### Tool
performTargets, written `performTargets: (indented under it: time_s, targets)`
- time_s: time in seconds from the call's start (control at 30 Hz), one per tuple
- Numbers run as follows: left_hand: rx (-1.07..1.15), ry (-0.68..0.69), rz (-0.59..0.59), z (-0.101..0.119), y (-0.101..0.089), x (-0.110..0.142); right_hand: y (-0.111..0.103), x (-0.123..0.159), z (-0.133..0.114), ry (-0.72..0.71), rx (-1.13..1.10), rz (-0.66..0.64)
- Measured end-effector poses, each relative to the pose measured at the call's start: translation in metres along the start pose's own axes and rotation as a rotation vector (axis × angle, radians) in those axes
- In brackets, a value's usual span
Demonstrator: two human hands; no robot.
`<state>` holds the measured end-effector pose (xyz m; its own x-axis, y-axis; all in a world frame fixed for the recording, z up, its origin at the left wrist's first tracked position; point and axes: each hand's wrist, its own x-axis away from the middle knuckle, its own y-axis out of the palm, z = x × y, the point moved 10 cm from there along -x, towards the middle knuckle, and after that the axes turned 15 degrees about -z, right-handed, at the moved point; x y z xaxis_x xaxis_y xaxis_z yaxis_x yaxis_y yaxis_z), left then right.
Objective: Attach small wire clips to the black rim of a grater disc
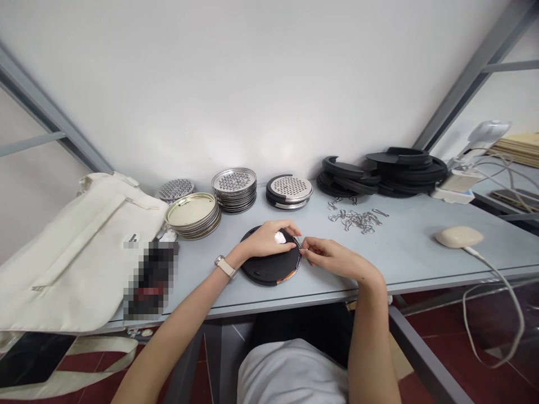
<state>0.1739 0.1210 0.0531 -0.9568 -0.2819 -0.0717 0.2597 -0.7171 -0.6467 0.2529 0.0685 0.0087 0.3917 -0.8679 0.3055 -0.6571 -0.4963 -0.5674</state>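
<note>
A black round case [267,269] lies flat on the grey table near its front edge. A metal rim and a strip of orange show along its right side. My left hand [264,240] lies over the top of the case, with thumb and fingers closed on its right edge. A white patch shows by that hand's fingers. My right hand [337,258] pinches a small metal clip at the same right edge, mostly hidden by the fingertips. Several loose metal clips [357,220] lie in a heap behind my right hand.
Along the wall stand perforated metal discs [234,182], gold-coloured lids [191,210], a part-covered perforated disc [290,188] and black round covers [404,174]. A cream bag [96,241] sits left. A beige corded device [458,237] and a power strip [452,194] are right.
</note>
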Motion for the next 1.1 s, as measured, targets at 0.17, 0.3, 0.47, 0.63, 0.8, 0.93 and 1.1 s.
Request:
performTargets:
  time_s: [0.17, 0.3, 0.47, 0.63, 0.8, 0.93, 1.1]
  targets:
    - [0.015, 0.000, -0.006, -0.0007, 0.0007, -0.0001, -0.0006, -0.0005, -0.0028, -0.014, 0.009, -0.002]
    - [0.012, -0.004, -0.004, -0.0018, 0.0007, 0.0000, -0.0001, -0.0006, -0.0040, -0.014, -0.004, -0.014]
    - [0.019, -0.005, -0.010, -0.0010, 0.0010, -0.0001, -0.0007, -0.0006, -0.0044, -0.022, 0.002, -0.006]
    - [0.023, -0.012, -0.015, -0.0013, 0.0014, -0.0007, -0.0014, -0.0009, -0.0056, -0.038, 0.014, 0.003]
    - [0.026, -0.006, -0.020, -0.0010, 0.0018, -0.0008, -0.0009, -0.0009, -0.0062, -0.043, 0.015, -0.002]
    - [0.025, -0.022, -0.024, -0.0022, 0.0020, -0.0006, -0.0016, -0.0005, -0.0057, -0.040, 0.006, 0.007]
    - [0.001, -0.017, -0.031, -0.0012, 0.0028, -0.0008, -0.0017, -0.0006, -0.0070, -0.041, 0.010, 0.003]
